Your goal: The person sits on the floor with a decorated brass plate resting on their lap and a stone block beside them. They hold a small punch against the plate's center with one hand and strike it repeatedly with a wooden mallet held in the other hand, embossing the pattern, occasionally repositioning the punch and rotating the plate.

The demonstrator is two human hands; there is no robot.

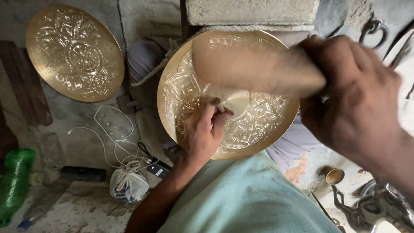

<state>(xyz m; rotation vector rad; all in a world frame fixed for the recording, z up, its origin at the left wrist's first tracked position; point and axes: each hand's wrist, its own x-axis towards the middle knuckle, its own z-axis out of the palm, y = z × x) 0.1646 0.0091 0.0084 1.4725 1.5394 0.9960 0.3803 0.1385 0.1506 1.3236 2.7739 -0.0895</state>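
A round brass plate (258, 125) with embossed patterns rests tilted in my lap. My left hand (202, 129) pinches a small thin tool against the plate's centre, fingers closed on it. My right hand (353, 99) is raised at the right, gripping the handle of a wooden mallet (254, 64), whose head is blurred in motion over the plate's upper part. The tool's tip is mostly hidden by my fingers.
A second embossed brass plate (73, 51) leans at the upper left. White cables (116, 142), a small white bag (128, 185), a green plastic bottle (15, 181) and a dark box (83, 173) lie on the floor. A concrete block (252, 11) sits above; metal parts (375, 207) lower right.
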